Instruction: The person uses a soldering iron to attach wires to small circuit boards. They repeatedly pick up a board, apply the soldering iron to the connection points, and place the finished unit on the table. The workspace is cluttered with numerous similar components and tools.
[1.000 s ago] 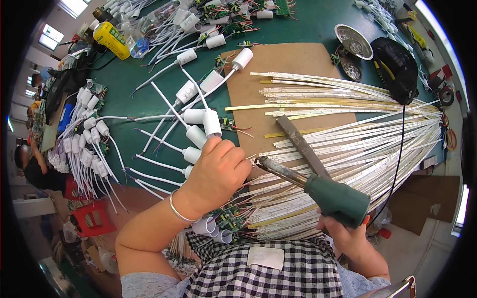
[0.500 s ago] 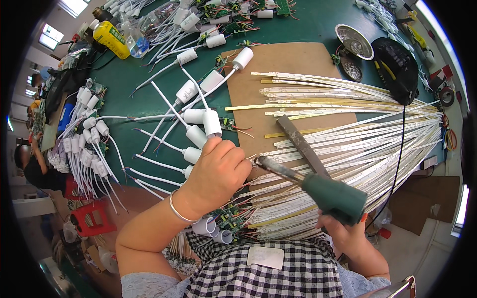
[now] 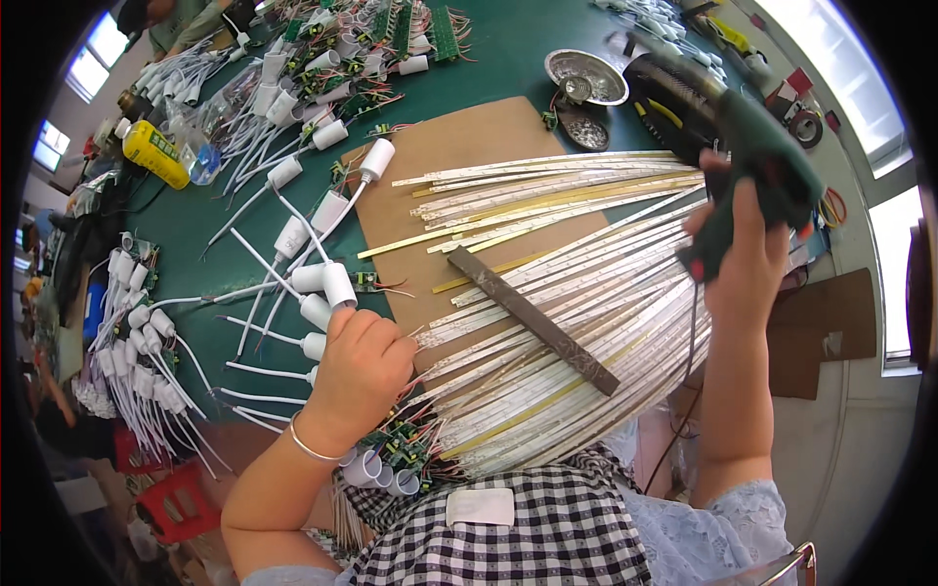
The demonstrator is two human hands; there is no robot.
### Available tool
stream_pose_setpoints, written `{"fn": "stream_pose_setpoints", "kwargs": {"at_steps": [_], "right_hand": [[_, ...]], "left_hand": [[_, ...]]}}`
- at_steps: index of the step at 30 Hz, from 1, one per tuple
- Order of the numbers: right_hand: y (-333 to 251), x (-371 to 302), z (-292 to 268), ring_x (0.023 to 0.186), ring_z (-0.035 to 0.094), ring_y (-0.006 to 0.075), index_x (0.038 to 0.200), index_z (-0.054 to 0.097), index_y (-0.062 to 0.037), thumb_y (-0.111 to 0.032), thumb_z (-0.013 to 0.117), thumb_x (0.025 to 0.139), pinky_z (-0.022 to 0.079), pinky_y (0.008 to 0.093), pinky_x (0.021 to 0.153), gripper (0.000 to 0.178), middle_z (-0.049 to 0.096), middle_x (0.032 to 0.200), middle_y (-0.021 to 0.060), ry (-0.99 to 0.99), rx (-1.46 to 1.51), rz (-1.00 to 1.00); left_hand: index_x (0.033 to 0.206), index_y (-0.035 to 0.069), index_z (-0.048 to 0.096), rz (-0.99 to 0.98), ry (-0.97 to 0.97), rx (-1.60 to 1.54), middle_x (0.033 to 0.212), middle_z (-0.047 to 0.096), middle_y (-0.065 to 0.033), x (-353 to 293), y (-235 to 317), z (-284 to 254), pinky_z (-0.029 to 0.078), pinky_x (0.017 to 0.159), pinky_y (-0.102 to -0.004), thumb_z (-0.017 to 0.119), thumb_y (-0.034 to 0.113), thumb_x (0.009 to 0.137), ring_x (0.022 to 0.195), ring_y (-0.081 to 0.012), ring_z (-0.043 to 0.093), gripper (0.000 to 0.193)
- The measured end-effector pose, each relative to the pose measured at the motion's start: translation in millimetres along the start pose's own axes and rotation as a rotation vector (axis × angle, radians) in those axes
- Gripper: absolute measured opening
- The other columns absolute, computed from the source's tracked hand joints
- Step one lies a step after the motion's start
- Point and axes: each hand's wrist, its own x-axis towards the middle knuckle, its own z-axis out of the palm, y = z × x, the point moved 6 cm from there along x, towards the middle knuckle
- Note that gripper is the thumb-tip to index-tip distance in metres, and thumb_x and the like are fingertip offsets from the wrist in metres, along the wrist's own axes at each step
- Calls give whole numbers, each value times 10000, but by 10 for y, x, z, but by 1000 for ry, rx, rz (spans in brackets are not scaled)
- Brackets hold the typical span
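My left hand (image 3: 360, 363) is closed, its curled fingertips against the open lower end of a white lamp cap (image 3: 339, 283). What lies inside the fingers is hidden; thin red wires show beside them. Raised at the right, my right hand (image 3: 747, 244) grips a green pistol-shaped soldering gun (image 3: 772, 166) with a red trigger and a cord. Its barrel (image 3: 674, 73) reaches over a black holder (image 3: 650, 112), and its tip is blurred. White and yellow LED strips (image 3: 576, 303) fan across brown cardboard (image 3: 469, 132), with a dark flat bar (image 3: 532, 317) lying over them.
More corded lamp caps (image 3: 147, 342) lie in bunches at the left. Green circuit boards (image 3: 415, 444) sit near my apron. A metal dish (image 3: 586, 78), a yellow bottle (image 3: 154, 153) and a roll of tape (image 3: 805, 128) are farther off. A red stool (image 3: 181, 503) stands below the table's left side.
My right hand has lifted the soldering gun from over the strips to the far right, beside the black holder. My left hand stays at the same cap. The whole view has shifted.
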Motion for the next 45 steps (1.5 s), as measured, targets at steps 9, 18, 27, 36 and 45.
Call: {"fn": "stream_pose_setpoints", "kwargs": {"at_steps": [9, 18, 27, 36, 45], "right_hand": [[666, 621, -103, 550, 548, 84, 1095, 648, -43, -254, 656, 901, 425, 236, 525, 286, 624, 791, 20, 121, -263, 13], [160, -639, -544, 624, 569, 115, 1283, 479, 77, -271, 567, 956, 437, 222, 483, 486, 625, 1020, 155, 14, -154, 71], [160, -1206, -358, 620, 603, 146, 1299, 456, 91, -478, 618, 897, 463, 245, 510, 715, 603, 1157, 175, -233, -103, 199], [209, -1379, -282, 670, 621, 166, 1346, 419, 62, -405, 620, 914, 493, 258, 548, 667, 580, 1209, 186, -266, 48, 254], [291, -1461, -254, 637, 611, 163, 1328, 399, 87, -371, 629, 910, 459, 241, 489, 661, 569, 1180, 174, -295, 51, 330]], "left_hand": [[794, 59, 633, 32, -11, -3, 778, 544, -58, 52, 2, -30, 412, 776, -403, 709, 28, 651, 777, -253, 527, 165], [837, 64, 659, -24, -129, 46, 824, 559, -49, -22, -22, 14, 436, 768, -371, 700, 52, 650, 838, -243, 550, 192], [847, 98, 677, -80, -48, -13, 860, 588, -24, 41, -11, -94, 385, 829, -408, 733, 91, 682, 889, -231, 553, 174], [828, 164, 681, -245, 45, 251, 891, 604, 34, 333, -315, -121, 286, 880, -433, 745, 172, 741, 950, -185, 533, 109], [855, 143, 646, -248, -25, 240, 862, 613, 34, 399, -376, 53, 274, 899, -444, 700, 147, 780, 939, -192, 546, 92]]}}
